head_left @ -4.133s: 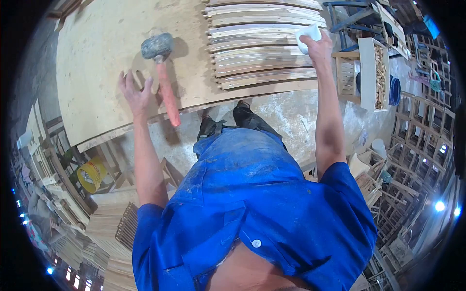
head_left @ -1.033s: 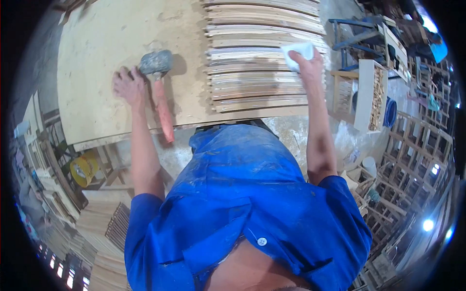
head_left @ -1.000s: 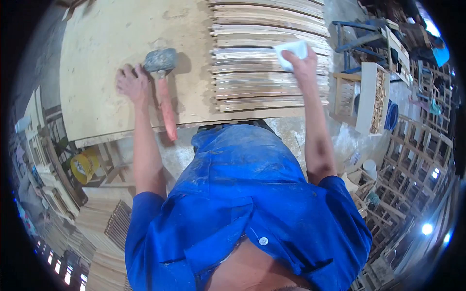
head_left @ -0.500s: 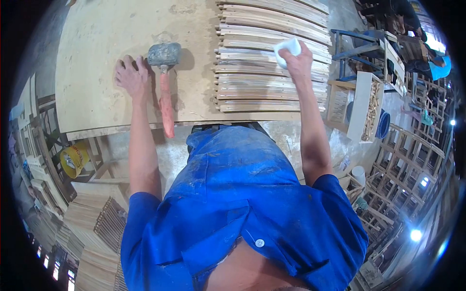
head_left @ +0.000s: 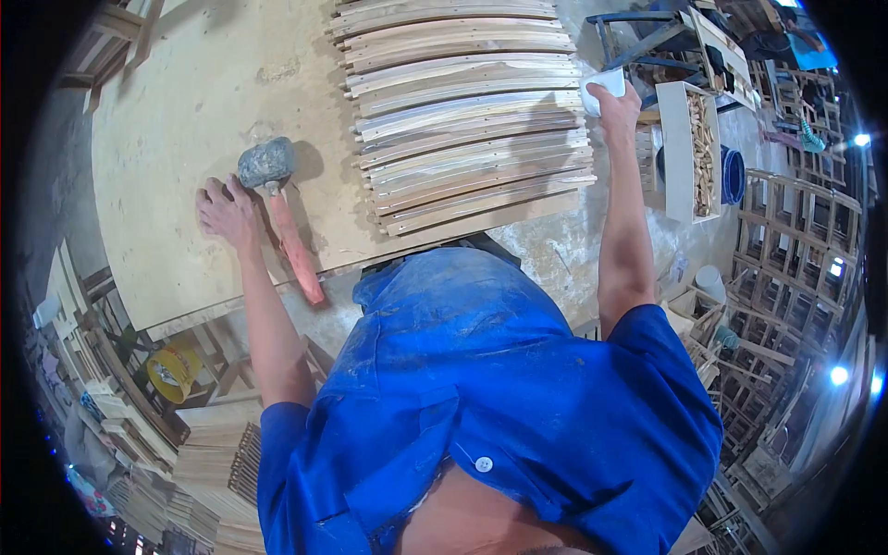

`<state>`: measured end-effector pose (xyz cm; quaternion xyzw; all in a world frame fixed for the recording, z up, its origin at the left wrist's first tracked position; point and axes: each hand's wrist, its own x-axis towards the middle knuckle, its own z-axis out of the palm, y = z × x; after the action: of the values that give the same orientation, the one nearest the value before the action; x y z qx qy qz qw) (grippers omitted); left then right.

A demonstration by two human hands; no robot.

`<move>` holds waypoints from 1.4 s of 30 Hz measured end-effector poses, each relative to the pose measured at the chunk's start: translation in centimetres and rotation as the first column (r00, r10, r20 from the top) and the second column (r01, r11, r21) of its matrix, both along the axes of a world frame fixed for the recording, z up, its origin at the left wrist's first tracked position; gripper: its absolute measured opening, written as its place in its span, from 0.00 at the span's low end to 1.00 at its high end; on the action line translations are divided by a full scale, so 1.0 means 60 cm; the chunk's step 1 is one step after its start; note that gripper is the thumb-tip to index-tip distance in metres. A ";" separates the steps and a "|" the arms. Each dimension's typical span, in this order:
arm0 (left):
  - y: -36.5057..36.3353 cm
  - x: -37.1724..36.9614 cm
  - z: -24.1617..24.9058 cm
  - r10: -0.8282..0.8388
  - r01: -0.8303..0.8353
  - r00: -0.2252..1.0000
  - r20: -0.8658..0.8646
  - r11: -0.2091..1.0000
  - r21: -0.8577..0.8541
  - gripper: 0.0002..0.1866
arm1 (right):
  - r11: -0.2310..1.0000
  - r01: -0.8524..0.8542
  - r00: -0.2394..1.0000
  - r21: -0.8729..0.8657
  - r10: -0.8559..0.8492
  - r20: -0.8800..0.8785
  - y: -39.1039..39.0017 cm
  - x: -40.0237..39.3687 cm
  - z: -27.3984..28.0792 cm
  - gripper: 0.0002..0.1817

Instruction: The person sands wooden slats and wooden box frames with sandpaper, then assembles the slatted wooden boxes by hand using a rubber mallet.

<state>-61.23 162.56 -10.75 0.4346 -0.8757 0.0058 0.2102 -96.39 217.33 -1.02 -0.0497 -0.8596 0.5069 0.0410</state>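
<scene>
My right hand (head_left: 622,113) grips a white plastic bottle (head_left: 603,87) just at the right ends of a row of wooden slats (head_left: 467,102). The slats lie side by side across the table, and glossy wet-looking streaks show along several of them. My left hand (head_left: 225,215) rests on the tabletop with its fingers apart, holding nothing. Close beside it lies a mallet (head_left: 294,242) with a dark, worn head and a red handle that juts past the table's front edge.
Under the slats is a plywood table (head_left: 166,250). A white box (head_left: 680,153) of small wooden pieces stands to the right, beside a blue bucket (head_left: 732,176). At the lower left are a yellow bucket (head_left: 174,372) and stacked wood (head_left: 217,449). Wooden frames (head_left: 805,231) fill the far right.
My right hand has carried the white bottle rightward along the slats to their ends. The view has turned and shifted, so the table appears tilted. My left hand stays beside the mallet.
</scene>
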 end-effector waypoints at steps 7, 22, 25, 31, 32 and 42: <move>0.012 0.000 0.018 0.055 -0.055 0.997 0.045 0.998 0.010 0.25 | 0.903 -0.327 0.922 -0.278 0.369 0.114 -0.248 0.137 0.010 0.22; 0.019 -0.002 0.033 0.021 -0.017 0.999 -0.038 0.994 0.109 0.25 | 0.917 -0.396 0.918 -0.032 0.397 0.011 -0.281 0.105 -0.042 0.25; 0.018 -0.004 0.027 0.047 -0.046 0.999 -0.015 0.997 0.062 0.27 | 0.952 -0.308 0.951 0.003 0.307 -0.039 -0.199 0.062 -0.041 0.22; 0.012 0.000 0.016 0.011 -0.011 1.000 -0.009 1.000 0.003 0.27 | 0.992 -0.129 0.991 -0.001 0.128 -0.044 -0.054 -0.010 -0.023 0.19; 0.012 0.000 0.018 0.011 -0.011 1.000 0.001 1.000 0.024 0.26 | 0.995 -0.098 0.995 -0.004 0.098 -0.036 -0.036 -0.021 -0.022 0.18; 0.030 -0.011 0.070 0.064 -0.149 0.962 0.264 0.938 0.314 0.26 | 0.724 0.063 0.889 -0.687 0.272 0.368 0.050 -0.005 -0.059 0.21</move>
<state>-61.88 164.36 -6.53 0.5065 -0.8587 -0.0751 0.0215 -96.70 220.30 -4.55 -0.1254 -0.5998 0.7628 -0.2068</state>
